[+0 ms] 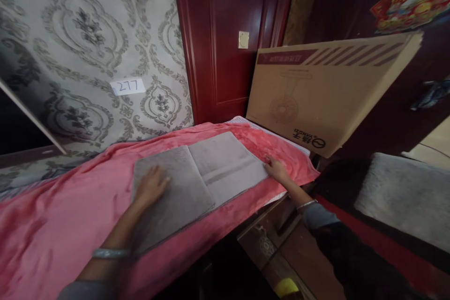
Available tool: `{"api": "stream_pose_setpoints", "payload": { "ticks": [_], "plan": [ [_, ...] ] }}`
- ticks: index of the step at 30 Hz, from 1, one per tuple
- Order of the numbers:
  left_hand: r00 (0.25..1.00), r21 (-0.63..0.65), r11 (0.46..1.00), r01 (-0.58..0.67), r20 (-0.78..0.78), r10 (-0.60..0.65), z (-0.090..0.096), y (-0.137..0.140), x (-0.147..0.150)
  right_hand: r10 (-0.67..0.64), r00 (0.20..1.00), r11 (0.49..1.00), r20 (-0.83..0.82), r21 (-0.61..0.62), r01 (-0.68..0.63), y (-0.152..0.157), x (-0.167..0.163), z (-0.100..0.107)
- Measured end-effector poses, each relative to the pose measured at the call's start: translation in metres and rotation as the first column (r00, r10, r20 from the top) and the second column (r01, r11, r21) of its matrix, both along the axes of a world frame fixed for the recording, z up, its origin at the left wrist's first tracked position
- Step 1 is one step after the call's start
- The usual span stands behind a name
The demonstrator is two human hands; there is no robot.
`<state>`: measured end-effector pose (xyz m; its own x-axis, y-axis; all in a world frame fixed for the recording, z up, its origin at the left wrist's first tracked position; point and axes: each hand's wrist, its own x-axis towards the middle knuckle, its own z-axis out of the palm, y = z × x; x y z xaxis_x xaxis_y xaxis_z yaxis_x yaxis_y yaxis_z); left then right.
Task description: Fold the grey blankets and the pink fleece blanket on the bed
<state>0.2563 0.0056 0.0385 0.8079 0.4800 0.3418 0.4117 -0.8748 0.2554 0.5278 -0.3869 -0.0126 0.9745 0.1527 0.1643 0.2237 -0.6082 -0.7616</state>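
Grey towel (197,178) lies partly folded on the pink blanket (52,225). Left hand (151,185) presses flat, open, on the folded half; right hand (276,168) pinches the far edge. Judged mid-fold; the next move calls for aligned edges.

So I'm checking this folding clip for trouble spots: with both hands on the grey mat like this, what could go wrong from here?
1. The grey mat lies on a loose pink blanket that hangs over the front edge; pressing or pulling may bunch it or drag it off.
2. The right hand works close under the leaning cardboard box; a bump might tip it.
3. The left hand pins only one folded half, so the other may shift.
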Motion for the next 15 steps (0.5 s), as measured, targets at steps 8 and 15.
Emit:
{"api": "stream_pose_setpoints", "payload": {
  "ticks": [8,15],
  "plan": [
    [0.939,0.080,0.978,0.191,-0.305,-0.158,-0.028,-0.084,0.028,0.101,0.978,0.909,-0.184,0.416,-0.016,-0.003,-0.002,-0.011],
    [0.954,0.040,0.977,0.210,-0.226,-0.196,-0.034,-0.079,0.021,0.324,0.911,0.337,-0.253,0.931,0.139,0.015,-0.035,-0.030]
  ]
}}
